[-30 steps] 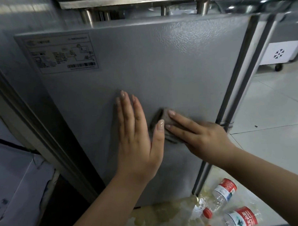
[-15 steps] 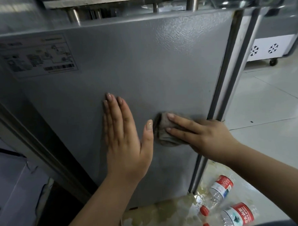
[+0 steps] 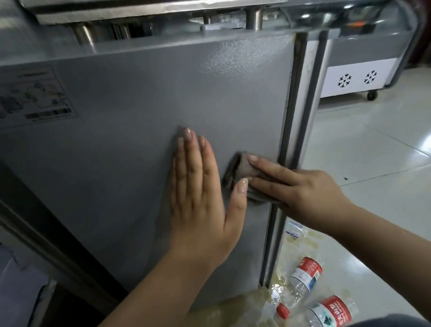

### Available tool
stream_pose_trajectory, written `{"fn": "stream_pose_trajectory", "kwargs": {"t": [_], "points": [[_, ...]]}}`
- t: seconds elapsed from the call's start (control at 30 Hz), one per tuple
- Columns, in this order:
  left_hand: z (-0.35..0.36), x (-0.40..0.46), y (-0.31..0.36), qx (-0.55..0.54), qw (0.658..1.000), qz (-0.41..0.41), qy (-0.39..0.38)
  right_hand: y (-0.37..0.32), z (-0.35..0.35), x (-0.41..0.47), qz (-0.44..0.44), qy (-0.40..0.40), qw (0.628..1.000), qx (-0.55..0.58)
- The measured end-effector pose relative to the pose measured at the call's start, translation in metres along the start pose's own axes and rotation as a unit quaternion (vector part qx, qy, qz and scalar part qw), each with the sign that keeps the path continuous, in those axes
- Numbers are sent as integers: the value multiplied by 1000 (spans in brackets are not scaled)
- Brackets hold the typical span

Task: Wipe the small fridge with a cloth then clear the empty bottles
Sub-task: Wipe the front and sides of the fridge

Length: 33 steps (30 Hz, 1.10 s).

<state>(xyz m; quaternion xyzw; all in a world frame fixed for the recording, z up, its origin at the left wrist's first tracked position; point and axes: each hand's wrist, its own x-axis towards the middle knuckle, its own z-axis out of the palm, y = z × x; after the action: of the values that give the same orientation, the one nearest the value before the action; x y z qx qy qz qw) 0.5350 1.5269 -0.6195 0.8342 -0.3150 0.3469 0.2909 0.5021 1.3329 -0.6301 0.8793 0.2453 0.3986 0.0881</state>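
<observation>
The small grey fridge (image 3: 139,97) fills the view, its flat side facing me. My left hand (image 3: 198,195) lies flat against that side, fingers straight and pointing up. Just to its right, my right hand (image 3: 301,192) presses a crumpled grey cloth (image 3: 236,173) to the fridge near its right edge with straight fingers. Two clear plastic bottles with red labels and red caps lie on the floor at the lower right, one (image 3: 305,275) beside the fridge's corner, the other (image 3: 329,313) nearer me.
A white sticker (image 3: 29,96) sits at the fridge's upper left. Metal legs (image 3: 253,15) of a steel unit stand on top. A chest freezer (image 3: 358,77) on wheels stands at the back right on pale tiles. Crumpled clear plastic (image 3: 229,312) lies at the fridge's foot.
My right hand has slid the cloth to the right, toward the fridge's edge. My left hand stays flat on the side. The camera view has shifted a little.
</observation>
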Motion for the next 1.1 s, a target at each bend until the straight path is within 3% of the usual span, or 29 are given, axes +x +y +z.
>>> {"fn": "stream_pose_trajectory", "kwargs": {"t": [0.1, 0.3, 0.47, 0.57, 0.8, 0.93, 1.03, 1.1], "points": [[2, 4, 4, 3, 1000, 11, -12, 21, -21, -8, 5, -19, 999, -34], [17, 3, 23, -16, 999, 18, -30, 32, -32, 1, 112, 96, 988, -48], [21, 1, 25, -21, 998, 5, -52, 22, -7, -46, 58, -4, 997, -40], [16, -3, 15, -30, 997, -3, -77, 22, -9, -51, 69, -18, 997, -38], [-8, -17, -18, -8, 995, -36, -90, 19, -22, -6, 133, 119, 984, -21], [-26, -32, -49, 19, 993, -77, -86, 2, -7, -17, 119, 71, 990, -7], [-43, -49, -75, 23, 988, -134, -73, -16, 10, -25, 49, 7, 999, -6], [-55, -59, -92, 3, 981, -186, -53, -30, 21, -12, 10, 4, 1000, 8]]}}
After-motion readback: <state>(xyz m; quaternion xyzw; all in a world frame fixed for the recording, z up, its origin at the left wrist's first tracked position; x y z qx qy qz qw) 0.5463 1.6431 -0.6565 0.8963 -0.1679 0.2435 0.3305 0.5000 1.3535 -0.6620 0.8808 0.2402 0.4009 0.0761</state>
